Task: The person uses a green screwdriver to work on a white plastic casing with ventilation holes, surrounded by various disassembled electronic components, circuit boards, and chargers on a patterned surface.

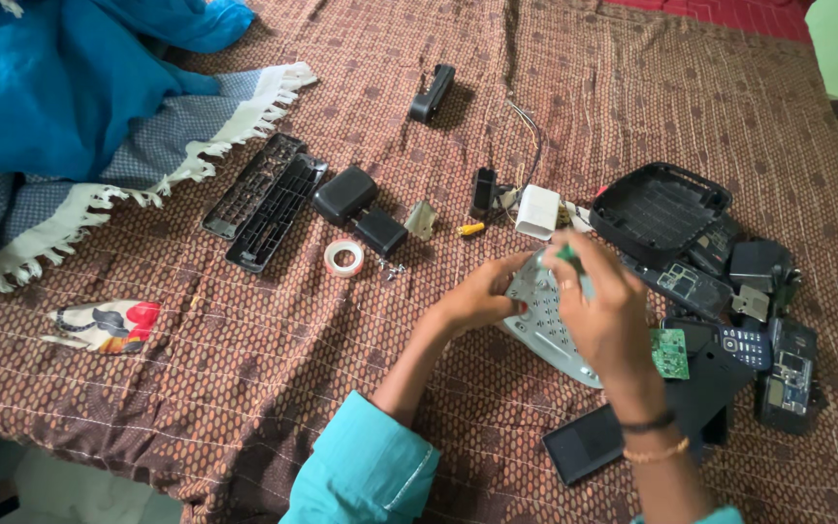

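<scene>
— Nearest you, from the head camera, is your teal sleeve (366, 475), and just past it a flat black slab (589, 443) lying on the brown patterned bedspread (244, 369). What do your hands have?

— Your left hand (477, 296) is curled around the near edge of a grey perforated panel (545, 330), steadying it slightly tilted above the cloth. Your right hand (605, 315) is closed around a green-handled tool (567, 254), its tip hidden behind the fingers, so you cannot tell where it touches the panel.

— Why hold the panel so?

— Likely so one hand braces it while the other works on its top edge. It sits between your hands, just beside a small green circuit board (670, 352).

— And the rest?

— To your right, a black grilled shell (660, 209) and a heap of phones (744, 344) lie bunched together, within reach. Further out, a white adapter (538, 212), a roll of white tape (344, 257), two black chargers (361, 209) and two long black grilles (264, 199) are spread apart. Blue cloth (60, 87) lies bundled at the far left.
</scene>
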